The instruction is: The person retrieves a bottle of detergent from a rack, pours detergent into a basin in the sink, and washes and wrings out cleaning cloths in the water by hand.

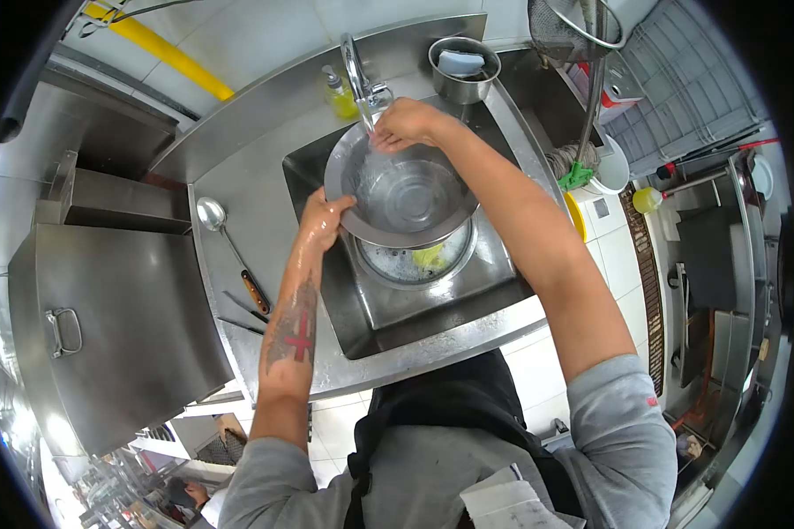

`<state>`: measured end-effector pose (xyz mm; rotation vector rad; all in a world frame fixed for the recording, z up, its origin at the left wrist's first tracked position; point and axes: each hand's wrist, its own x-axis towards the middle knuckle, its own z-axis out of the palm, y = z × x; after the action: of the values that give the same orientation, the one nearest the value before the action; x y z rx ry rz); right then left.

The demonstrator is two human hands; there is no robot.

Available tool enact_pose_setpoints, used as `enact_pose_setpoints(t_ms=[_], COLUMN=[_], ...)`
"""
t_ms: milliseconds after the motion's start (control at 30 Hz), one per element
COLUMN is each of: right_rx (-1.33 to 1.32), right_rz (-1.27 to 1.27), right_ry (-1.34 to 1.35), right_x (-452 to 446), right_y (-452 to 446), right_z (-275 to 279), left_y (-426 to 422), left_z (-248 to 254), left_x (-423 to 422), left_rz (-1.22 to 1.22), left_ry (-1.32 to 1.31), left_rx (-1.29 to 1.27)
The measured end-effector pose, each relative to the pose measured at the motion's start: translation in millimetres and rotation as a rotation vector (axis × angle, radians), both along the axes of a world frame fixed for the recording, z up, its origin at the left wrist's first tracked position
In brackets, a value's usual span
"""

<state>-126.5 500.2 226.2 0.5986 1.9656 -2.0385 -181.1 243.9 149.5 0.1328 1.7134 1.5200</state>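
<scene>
In the head view, the bowl [415, 231] is over the sink [388, 331], with water inside. The left hand [326, 219] grasps its rim at nine o'clock. The right hand [404, 125] is at twelve, fingers curled by the tap [353, 66]; whether it grips anything, I cannot tell. From the bowl, the soap bottle [342, 99] stands at eleven, the pot [464, 86] at one, the ladle [231, 242] lies at nine, and a sudsy basin [393, 266] sits at six.

"What metal do we see?"
"We see a smooth bowl [388, 236] and sink [370, 315], a glossy tap [354, 66]."
"And our ladle handle [255, 292]?"
"Wood; our apron [450, 385] looks like matt cloth."
</scene>
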Motion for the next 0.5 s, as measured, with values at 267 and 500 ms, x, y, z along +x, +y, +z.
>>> enact_pose_setpoints(t_ms=[267, 500], right_rx=[0.811, 0.78], right_rz=[0.058, -0.257], right_ry=[0.136, 0.254], right_x=[56.7, 192.6], right_y=[16.0, 67.6], right_z=[39.5, 8.6], left_y=[39.0, 54.3], left_z=[11.9, 50.1], left_x=[-42.7, 40.4], left_rz=[-0.003, -0.395], left_ry=[0.122, 0.585], left_rx=[-0.068, -0.084])
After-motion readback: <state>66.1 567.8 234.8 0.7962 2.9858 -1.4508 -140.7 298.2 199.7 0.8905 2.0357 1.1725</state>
